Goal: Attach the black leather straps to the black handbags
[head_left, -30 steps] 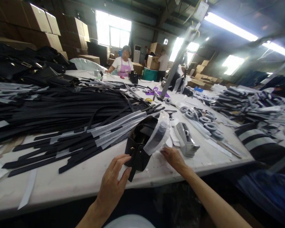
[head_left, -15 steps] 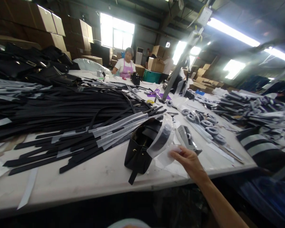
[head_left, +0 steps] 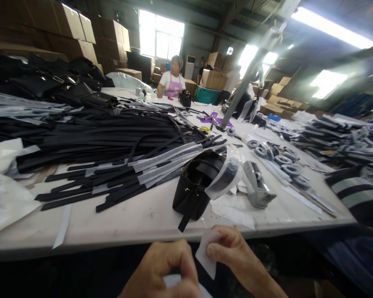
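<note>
My right hand (head_left: 236, 256) pinches a small piece of white paper (head_left: 209, 250) between thumb and fingers, just off the table's front edge. Beside it, my left hand (head_left: 164, 269) is closed with curled fingers. Something white shows below and between those fingers, but I cannot make out what they hold. A small black handbag (head_left: 188, 198) stands open at the table edge beyond both hands. Its handle (head_left: 225, 176) is wrapped in clear and white film. A grey tape dispenser (head_left: 257, 186) sits to its right, with paper scraps (head_left: 233, 209) between them.
Black straps (head_left: 112, 134) lie heaped across the white table (head_left: 136, 225), black bags (head_left: 49, 82) piled behind. White plastic (head_left: 6, 198) lies at left. Tape rolls (head_left: 290, 170) and a slanted metal post (head_left: 242, 91) are at right. A person in a purple apron (head_left: 174, 85) works opposite.
My right hand has drawn back from beside the handbag to the table's front edge, carrying the white paper. My left hand has come up into view. The camera view has shifted.
</note>
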The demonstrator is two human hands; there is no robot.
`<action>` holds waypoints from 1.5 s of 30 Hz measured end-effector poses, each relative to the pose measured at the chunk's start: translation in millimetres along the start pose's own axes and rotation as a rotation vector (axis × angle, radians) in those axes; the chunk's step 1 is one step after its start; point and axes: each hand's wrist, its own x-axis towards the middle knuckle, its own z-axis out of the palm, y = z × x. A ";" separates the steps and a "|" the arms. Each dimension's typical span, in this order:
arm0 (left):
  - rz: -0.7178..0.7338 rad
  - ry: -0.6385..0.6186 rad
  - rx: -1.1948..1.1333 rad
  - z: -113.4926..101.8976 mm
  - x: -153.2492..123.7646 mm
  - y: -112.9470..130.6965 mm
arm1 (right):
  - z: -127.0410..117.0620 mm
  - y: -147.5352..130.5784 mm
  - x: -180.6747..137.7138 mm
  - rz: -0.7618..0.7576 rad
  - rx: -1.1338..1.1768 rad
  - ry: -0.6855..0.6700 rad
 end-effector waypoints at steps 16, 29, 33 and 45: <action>-0.083 0.386 -0.132 -21.0 22.9 -74.9 | 38.9 31.2 23.6 -0.095 -0.248 0.323; -0.149 0.443 -0.194 -23.4 27.9 -83.7 | 35.6 45.9 32.3 -0.033 -0.126 0.434; -0.241 0.573 -0.103 -28.7 25.5 -86.5 | 25.2 48.1 33.5 -0.014 -0.166 0.443; -0.346 0.668 0.124 -51.4 1.2 -79.9 | 23.2 57.6 53.7 0.028 -0.241 0.392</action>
